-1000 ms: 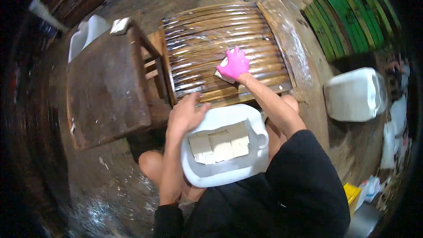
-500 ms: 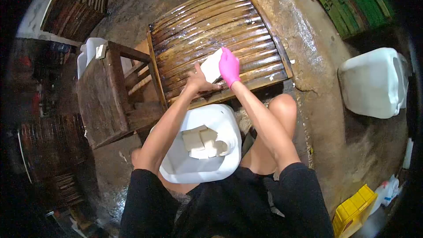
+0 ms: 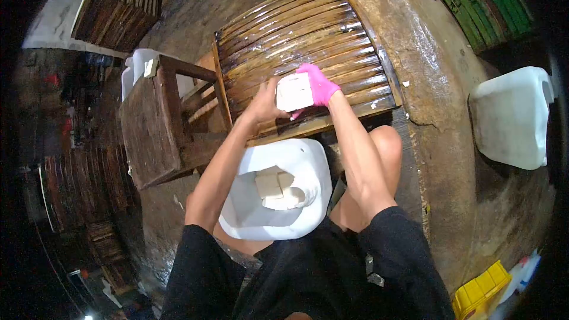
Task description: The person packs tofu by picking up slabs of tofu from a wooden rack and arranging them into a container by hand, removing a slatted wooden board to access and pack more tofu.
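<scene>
Both my hands grip a cluster of white tofu-like blocks [image 3: 293, 93], with thin seams showing on its upper face. My bare left hand [image 3: 262, 104] wraps its left side. On the opposite side, my right hand [image 3: 320, 85] in a pink glove has its fingers around the blocks. They are held over the near part of a wet slatted wooden rack [image 3: 284, 29]. Between my legs stands a cut-open white plastic container [image 3: 319, 163], with several pale blocks [image 3: 269, 186] inside it.
A dark wooden stool [image 3: 148, 124] lies tipped on the left, beside another white container [image 3: 142, 59]. To the right are a white jerrycan [image 3: 511, 117] and a yellow crate [image 3: 483, 290]. Green boards [image 3: 480, 6] lean at the upper right, and wooden racks [image 3: 118, 9] stand upper left.
My hands have lifted the white blocks from the rack surface and turned them, so the seamed face now points up at me. The view has shifted slightly.
</scene>
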Motion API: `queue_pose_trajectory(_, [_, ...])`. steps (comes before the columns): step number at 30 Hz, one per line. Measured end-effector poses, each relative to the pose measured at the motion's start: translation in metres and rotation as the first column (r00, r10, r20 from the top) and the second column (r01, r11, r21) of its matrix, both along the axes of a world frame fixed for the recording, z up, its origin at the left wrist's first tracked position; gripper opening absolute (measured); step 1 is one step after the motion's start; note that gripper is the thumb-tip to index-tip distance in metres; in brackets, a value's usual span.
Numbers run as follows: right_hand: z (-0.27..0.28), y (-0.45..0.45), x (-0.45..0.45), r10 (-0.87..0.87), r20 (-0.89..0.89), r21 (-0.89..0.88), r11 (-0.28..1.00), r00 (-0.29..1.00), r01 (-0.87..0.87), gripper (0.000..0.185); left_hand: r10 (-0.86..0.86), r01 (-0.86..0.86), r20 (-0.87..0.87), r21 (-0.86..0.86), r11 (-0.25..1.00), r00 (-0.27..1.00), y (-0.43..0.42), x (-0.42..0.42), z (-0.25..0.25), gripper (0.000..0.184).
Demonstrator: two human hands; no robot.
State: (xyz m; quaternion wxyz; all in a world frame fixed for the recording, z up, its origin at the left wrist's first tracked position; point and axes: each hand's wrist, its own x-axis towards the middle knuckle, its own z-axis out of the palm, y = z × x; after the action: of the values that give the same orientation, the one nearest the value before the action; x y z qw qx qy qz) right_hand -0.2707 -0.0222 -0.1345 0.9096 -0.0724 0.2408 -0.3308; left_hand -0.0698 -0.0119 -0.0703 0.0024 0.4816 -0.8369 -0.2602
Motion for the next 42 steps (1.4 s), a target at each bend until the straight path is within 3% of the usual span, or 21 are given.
queue_pose_trajectory(2, [0.031, 0.013, -0.001, 0.009, 0.213, 0.039, 0.999, 0.977, -0.017, 0.064, -0.013, 0.013, -0.026, -0.038, 0.999, 1.0, 0.001, 0.002, 0.03, 0.111])
queue_pose_trajectory(4, [0.037, 0.015, 0.012, -0.119, 0.307, -0.018, 0.991, 0.944, 0.131, 0.071, 0.021, -0.024, -0.044, -0.081, 0.996, 0.999, 0.008, 0.0, 0.069, 0.111])
queue_pose_trajectory(6, [0.077, 0.036, 0.018, -0.186, 0.325, -0.047, 0.976, 0.927, 0.212, 0.081, -0.091, 0.066, -0.092, -0.248, 0.967, 0.992, 0.001, 0.018, 0.092, 0.104])
queue_pose_trajectory(8, [0.123, 0.061, 0.02, -0.194, 0.306, -0.103, 0.966, 0.932, 0.235, 0.088, 0.001, -0.004, -0.281, -0.012, 1.0, 0.96, 0.027, 0.034, 0.155, 0.094])
queue_pose_trajectory(10, [0.16, 0.085, 0.02, -0.095, 0.263, -0.246, 0.956, 0.96, 0.162, 0.093, -0.034, -0.006, -0.443, -0.088, 0.996, 0.896, 0.052, 0.07, 0.179, 0.083])
queue_pose_trajectory(12, [0.186, 0.112, 0.021, 0.005, 0.233, -0.283, 0.957, 0.973, 0.062, 0.098, 0.04, -0.124, -0.686, -0.073, 0.99, 0.726, 0.068, 0.103, 0.161, 0.069])
queue_pose_trajectory(13, [0.197, 0.129, 0.027, -0.024, 0.138, -0.211, 0.976, 0.99, 0.053, 0.101, 0.075, -0.17, -0.72, -0.061, 0.984, 0.69, 0.075, 0.116, 0.151, 0.063])
queue_pose_trajectory(14, [0.201, 0.141, 0.028, 0.067, 0.17, -0.183, 0.983, 0.983, -0.035, 0.096, 0.108, -0.215, -0.754, -0.045, 0.976, 0.647, 0.081, 0.128, 0.135, 0.058])
queue_pose_trajectory(16, [0.213, 0.157, 0.035, 0.229, 0.065, -0.132, 0.967, 0.971, -0.219, 0.093, 0.201, -0.281, -0.807, 0.045, 0.959, 0.555, 0.093, 0.137, 0.107, 0.047])
queue_pose_trajectory(17, [0.218, 0.161, 0.044, 0.26, -0.011, -0.073, 0.963, 0.966, -0.26, 0.089, 0.215, -0.266, -0.855, 0.094, 0.959, 0.473, 0.097, 0.139, 0.098, 0.043])
queue_pose_trajectory(18, [0.223, 0.165, 0.052, 0.289, -0.082, -0.008, 0.957, 0.954, -0.291, 0.085, 0.268, -0.302, -0.842, 0.133, 0.944, 0.469, 0.102, 0.14, 0.093, 0.041])
queue_pose_trajectory(19, [0.219, 0.166, 0.059, 0.365, -0.142, 0.028, 0.93, 0.92, -0.365, 0.059, 0.242, -0.307, -0.857, 0.103, 0.946, 0.456, 0.105, 0.139, 0.09, 0.039])
queue_pose_trajectory(21, [0.19, 0.164, 0.076, 0.582, -0.358, 0.012, 0.785, 0.73, -0.62, 0.052, 0.209, -0.323, -0.876, 0.065, 0.944, 0.434, 0.111, 0.141, 0.09, 0.037])
queue_pose_trajectory(23, [0.146, 0.161, 0.102, 0.667, -0.58, 0.055, 0.604, 0.467, -0.795, 0.052, 0.185, -0.329, -0.887, 0.041, 0.944, 0.422, 0.112, 0.142, 0.088, 0.035])
queue_pose_trajectory(26, [0.066, 0.155, 0.135, 0.549, -0.828, 0.166, 0.426, 0.108, -0.889, 0.052, 0.155, -0.387, -0.86, -0.054, 0.92, 0.487, 0.116, 0.146, 0.09, 0.034])
queue_pose_trajectory(29, [0.009, 0.155, 0.148, 0.355, -0.929, 0.241, 0.373, -0.103, -0.896, 0.051, 0.215, -0.417, -0.84, -0.016, 0.909, 0.499, 0.12, 0.147, 0.085, 0.034])
queue_pose_trajectory(33, [-0.022, 0.158, 0.154, 0.199, -0.952, 0.294, 0.38, -0.233, -0.877, 0.051, 0.167, -0.397, -0.798, -0.097, 0.913, 0.579, 0.125, 0.149, 0.089, 0.034])
queue_pose_trajectory(42, [-0.034, 0.166, 0.153, 0.124, -0.954, 0.301, 0.443, -0.275, -0.845, 0.049, 0.111, -0.444, -0.771, -0.237, 0.864, 0.628, 0.12, 0.148, 0.087, 0.034])
